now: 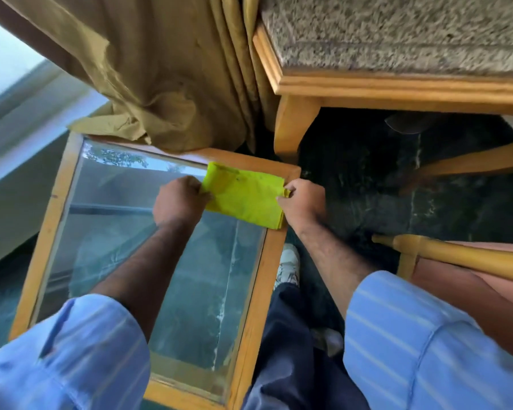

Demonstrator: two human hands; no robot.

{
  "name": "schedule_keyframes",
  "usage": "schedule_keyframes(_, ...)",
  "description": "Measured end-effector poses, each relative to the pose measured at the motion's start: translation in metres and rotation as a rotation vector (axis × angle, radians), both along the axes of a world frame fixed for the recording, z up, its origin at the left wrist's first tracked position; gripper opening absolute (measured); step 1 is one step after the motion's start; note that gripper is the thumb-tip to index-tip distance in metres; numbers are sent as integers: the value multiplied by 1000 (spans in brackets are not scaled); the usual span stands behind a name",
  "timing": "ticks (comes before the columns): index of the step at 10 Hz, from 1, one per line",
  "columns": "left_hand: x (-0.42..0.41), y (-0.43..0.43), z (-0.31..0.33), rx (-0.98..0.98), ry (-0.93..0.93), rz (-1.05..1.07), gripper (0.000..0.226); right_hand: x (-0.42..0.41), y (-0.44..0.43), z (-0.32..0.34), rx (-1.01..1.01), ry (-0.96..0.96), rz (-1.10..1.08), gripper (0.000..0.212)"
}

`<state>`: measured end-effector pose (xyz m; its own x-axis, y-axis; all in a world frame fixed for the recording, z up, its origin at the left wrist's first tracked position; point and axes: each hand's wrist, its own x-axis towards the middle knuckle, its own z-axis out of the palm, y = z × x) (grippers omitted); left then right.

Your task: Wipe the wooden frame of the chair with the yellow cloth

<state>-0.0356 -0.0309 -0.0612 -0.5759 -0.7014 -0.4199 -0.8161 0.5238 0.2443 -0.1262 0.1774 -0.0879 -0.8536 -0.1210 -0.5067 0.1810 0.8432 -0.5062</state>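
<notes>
A folded yellow cloth [245,195] lies on the far right corner of a glass-topped side table. My left hand [179,199] grips its left edge and my right hand [302,199] pinches its right edge. The chair stands beyond the table at the upper right: a light wooden frame [367,87] with a curved front leg [290,125] under a speckled grey seat cushion [397,34]. Both hands are below and to the left of that chair frame, apart from it.
The side table has a wooden rim [267,276] around glass. A mustard curtain [160,78] hangs onto its far edge. A second chair with a wooden arm [456,255] and pink cushion stands at right. Dark marble floor [382,179] lies between; my shoe [289,264] is beside the table.
</notes>
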Motion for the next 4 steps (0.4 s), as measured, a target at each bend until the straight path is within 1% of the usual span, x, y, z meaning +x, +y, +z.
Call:
schedule_keyframes(1, 1, 3, -19, -29, -86, -27, 26, 3, 1, -17, 60, 33, 60, 27)
schedule_keyframes(2, 2, 5, -34, -46, -108, -13, 28, 3, 4, -29, 82, 80, 112, 47)
schedule_keyframes(3, 7, 9, -34, -72, -75, -61, 38, 2, 14, -28, 210, 147, 185, 82)
schedule_keyframes(4, 16, 21, -21, -150, -17, -203, 77, 2, 35, -15, 355, 396, 300, 104)
